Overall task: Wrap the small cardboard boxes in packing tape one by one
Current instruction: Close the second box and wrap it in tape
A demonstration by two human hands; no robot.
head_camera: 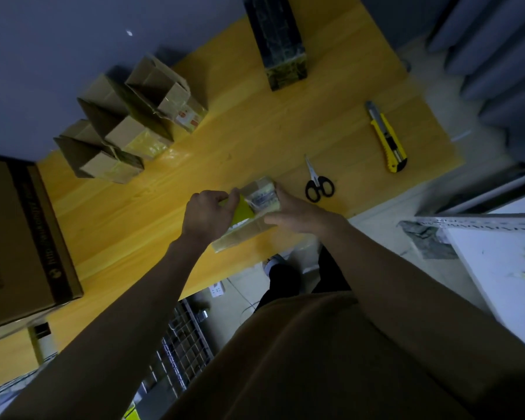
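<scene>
A small cardboard box (259,194) sits near the front edge of the yellow wooden table (255,134). My right hand (297,212) grips its right side. My left hand (208,215) holds a roll of packing tape (240,212) against the box's left side, with yellowish tape stretched onto it. A flat taped piece of cardboard (240,234) lies under the hands. Three small boxes with open flaps (164,92) (128,125) (99,156) stand in a row at the back left.
Black-handled scissors (317,183) and a yellow utility knife (387,137) lie to the right of the box. A dark wrapped carton (278,40) stands at the far edge. A large cardboard carton (19,247) fills the left end. A white shelf (503,262) stands to the right.
</scene>
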